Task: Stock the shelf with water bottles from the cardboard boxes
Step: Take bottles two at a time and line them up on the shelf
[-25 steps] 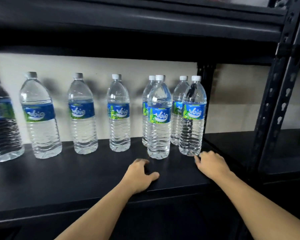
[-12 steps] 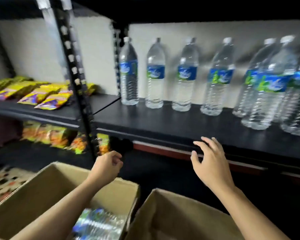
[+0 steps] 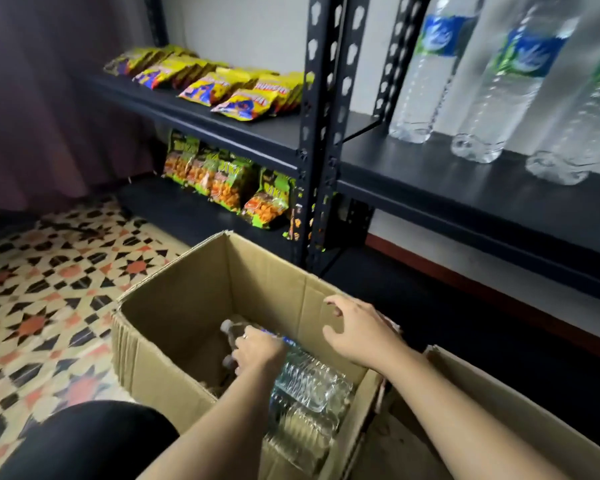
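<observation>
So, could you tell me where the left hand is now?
In the head view, low and centre, the left hand is inside the open cardboard box, gripping a lying water bottle.

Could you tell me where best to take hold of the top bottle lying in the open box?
Grip its shoulder, just below the cap, from above: the bottle lies on its side in the box, cap pointing away. The left hand grips there.

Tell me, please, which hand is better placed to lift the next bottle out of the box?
Left. The left hand is down inside the box, fingers curled round a lying bottle near its neck. The right hand hovers open above the box's rim, holding nothing.
</observation>
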A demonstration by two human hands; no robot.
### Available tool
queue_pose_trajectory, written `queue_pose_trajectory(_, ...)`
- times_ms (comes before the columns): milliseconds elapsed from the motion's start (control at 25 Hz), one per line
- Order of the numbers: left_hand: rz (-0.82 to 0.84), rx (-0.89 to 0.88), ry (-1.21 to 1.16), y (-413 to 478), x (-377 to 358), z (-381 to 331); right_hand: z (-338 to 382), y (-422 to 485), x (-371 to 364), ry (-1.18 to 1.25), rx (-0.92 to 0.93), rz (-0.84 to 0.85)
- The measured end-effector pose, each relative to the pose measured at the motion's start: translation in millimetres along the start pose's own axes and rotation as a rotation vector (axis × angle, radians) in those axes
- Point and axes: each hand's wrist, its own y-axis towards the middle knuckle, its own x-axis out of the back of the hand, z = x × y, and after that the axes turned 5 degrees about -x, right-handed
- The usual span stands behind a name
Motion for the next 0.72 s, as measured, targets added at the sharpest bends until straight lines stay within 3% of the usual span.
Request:
queue_pose_trajectory(120, -0.056, 0.181, -0.141, 10, -35, 13, 1, 44, -48, -0.082, -0.036, 0.248)
queue_pose_trajectory(280, -0.270, 0.514, -0.449, 19, -73, 27, -5, 86, -111, -0.129, -0.102, 0.428)
queue_pose_trajectory(360, -0.332, 0.594, -0.658, 27, -85, 38, -8, 100, -146, -0.125, -0.149, 0.496)
queue_pose_trajectory(520, -0.476, 0.647, -0.880, 51, -93, 60, -7, 105, -190, -0.178, -0.178, 0.507)
queue_pose_trajectory(720, -0.481, 0.974, -0.878, 57, -121, 77, -6, 112, -188, -0.269, -0.143, 0.491)
